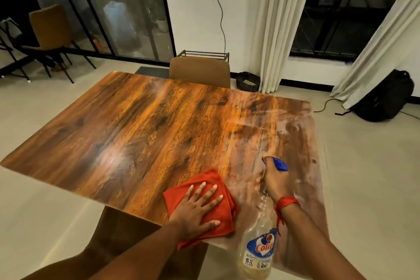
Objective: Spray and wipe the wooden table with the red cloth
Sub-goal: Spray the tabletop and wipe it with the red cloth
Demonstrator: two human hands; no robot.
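Note:
The wooden table (141, 129) fills the middle of the view, with a hazy wet film over its right part. A folded red cloth (204, 183) lies near the table's front edge. My left hand (195, 209) presses flat on the cloth with fingers spread. Just to the right, my right hand (273, 183) grips the neck of a clear spray bottle (259, 248) with a blue trigger head, tilted with its nozzle pointing away over the table. A red thread is tied round my right wrist.
A brown chair (200, 73) stands at the table's far side, and another chair (51, 27) sits at the back left. White curtains (275, 29) hang at the back right. A black backpack (386, 100) and cables lie on the floor at right.

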